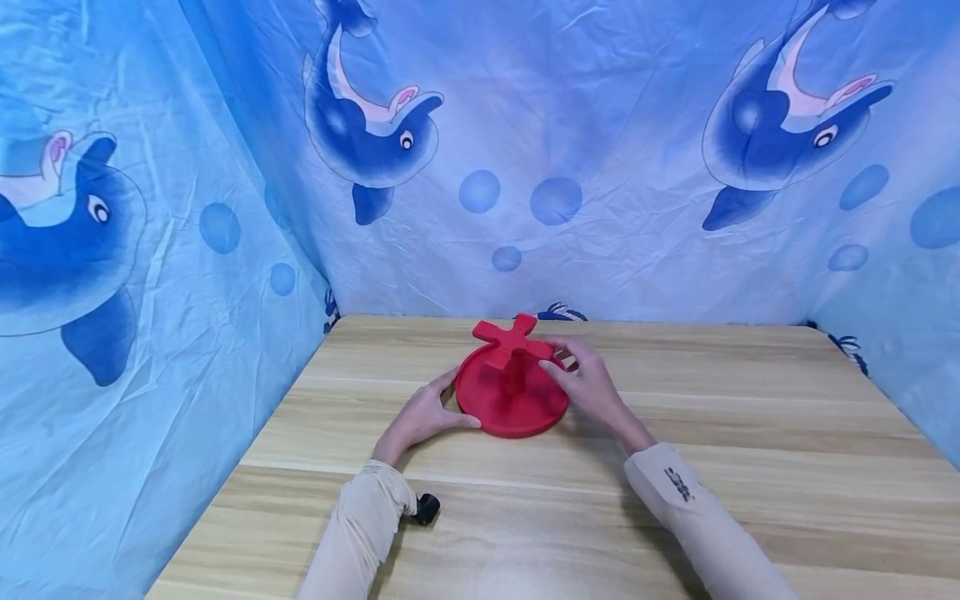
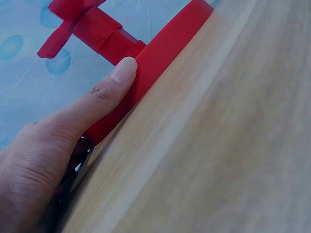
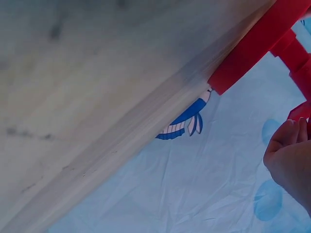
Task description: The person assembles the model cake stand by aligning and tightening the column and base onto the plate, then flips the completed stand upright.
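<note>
A red round base (image 1: 517, 423) stands on the wooden table, with a red post (image 1: 513, 382) rising from its middle. On top of the post sits a red cross-shaped handle (image 1: 515, 337), tilted in the head view. My left hand (image 1: 424, 413) holds the rim at the left, its thumb at the near side; the left wrist view shows the thumb (image 2: 102, 97) against the base's edge. With thumb and fingers, my right hand (image 1: 592, 385) pinches the right arm of the handle. In the right wrist view the hand (image 3: 291, 155) is partly cut off by the frame edge.
The light wooden table (image 1: 750, 433) spreads out around the base. Behind it and at both sides hangs a blue curtain (image 1: 517, 92) printed with dolphins and bubbles. A small black piece (image 1: 427, 509) sticks out from the left sleeve's cuff.
</note>
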`<action>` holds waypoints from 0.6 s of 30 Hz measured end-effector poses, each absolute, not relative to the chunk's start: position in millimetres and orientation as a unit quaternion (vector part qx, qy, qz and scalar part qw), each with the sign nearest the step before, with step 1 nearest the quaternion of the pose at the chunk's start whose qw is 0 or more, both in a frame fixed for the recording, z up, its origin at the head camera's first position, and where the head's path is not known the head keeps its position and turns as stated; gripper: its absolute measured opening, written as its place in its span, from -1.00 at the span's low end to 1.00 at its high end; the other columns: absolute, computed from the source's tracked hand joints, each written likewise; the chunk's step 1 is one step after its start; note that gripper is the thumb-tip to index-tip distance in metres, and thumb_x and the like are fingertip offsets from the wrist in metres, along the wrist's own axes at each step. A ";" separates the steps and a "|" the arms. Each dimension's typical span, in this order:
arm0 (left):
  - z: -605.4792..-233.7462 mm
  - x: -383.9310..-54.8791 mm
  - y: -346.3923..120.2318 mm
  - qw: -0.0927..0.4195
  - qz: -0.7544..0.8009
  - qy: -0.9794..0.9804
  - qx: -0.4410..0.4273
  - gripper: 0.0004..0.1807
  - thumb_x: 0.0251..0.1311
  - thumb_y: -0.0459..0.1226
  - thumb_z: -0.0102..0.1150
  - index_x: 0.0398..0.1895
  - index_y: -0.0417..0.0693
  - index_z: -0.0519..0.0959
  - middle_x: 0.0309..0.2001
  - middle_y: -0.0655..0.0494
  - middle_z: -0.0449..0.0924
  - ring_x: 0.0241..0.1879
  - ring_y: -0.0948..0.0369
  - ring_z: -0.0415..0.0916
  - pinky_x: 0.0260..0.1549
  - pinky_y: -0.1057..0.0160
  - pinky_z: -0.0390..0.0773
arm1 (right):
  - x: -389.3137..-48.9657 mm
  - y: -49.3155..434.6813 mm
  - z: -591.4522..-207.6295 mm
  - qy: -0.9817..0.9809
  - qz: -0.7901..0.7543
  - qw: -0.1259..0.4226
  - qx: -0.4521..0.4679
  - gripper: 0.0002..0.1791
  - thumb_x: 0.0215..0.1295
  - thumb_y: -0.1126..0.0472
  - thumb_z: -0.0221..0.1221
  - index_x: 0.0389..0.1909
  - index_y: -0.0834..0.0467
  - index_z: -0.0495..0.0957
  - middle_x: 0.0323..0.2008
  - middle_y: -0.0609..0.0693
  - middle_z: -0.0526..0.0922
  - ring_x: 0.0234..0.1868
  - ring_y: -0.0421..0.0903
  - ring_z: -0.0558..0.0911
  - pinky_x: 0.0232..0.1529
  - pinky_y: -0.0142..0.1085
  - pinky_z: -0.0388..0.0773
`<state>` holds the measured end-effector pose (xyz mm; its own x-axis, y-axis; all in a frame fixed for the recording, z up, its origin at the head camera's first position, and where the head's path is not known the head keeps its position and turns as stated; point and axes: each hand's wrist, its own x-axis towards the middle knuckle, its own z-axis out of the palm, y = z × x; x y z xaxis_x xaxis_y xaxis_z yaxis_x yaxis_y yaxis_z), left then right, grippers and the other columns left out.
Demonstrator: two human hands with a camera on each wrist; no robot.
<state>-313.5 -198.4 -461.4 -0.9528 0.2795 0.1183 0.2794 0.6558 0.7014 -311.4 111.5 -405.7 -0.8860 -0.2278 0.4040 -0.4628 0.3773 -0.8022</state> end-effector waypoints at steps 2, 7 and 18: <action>-460.9 -314.4 -198.8 -0.003 0.384 0.910 0.157 0.24 -0.15 0.28 0.60 0.63 0.17 0.23 0.52 0.13 0.30 0.49 0.03 0.22 0.38 -0.15 0.33 | -308.3 110.1 -404.2 -0.824 0.513 0.114 0.213 -0.44 0.32 0.22 0.41 0.33 0.12 0.53 0.13 0.04 0.59 0.06 0.04 0.57 -0.11 -0.13 0.69; -460.9 -315.6 -199.3 -0.004 0.372 0.915 0.158 0.25 -0.14 0.29 0.59 0.64 0.16 0.20 0.53 0.11 0.29 0.49 0.04 0.22 0.39 -0.11 0.32 | -301.8 107.7 -400.6 -0.828 0.499 0.121 0.226 -0.49 0.30 0.23 0.43 0.25 0.19 0.58 0.07 0.06 0.64 -0.01 0.04 0.60 -0.14 -0.17 0.67; -461.3 -313.9 -198.0 -0.005 0.389 0.909 0.152 0.23 -0.17 0.23 0.64 0.61 0.07 0.27 0.50 0.09 0.34 0.49 0.03 0.22 0.39 -0.14 0.31 | -304.6 109.5 -400.2 -0.832 0.497 0.173 0.173 -0.55 0.42 0.19 0.32 0.25 0.26 0.54 -0.11 0.11 0.64 -0.07 0.05 0.59 -0.16 -0.15 0.62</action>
<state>-313.9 -198.0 -461.3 -0.9539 0.2718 0.1274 0.2798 0.6511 0.7055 -304.6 109.5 -400.2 -0.8801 -0.1167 0.4603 -0.4606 0.4451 -0.7679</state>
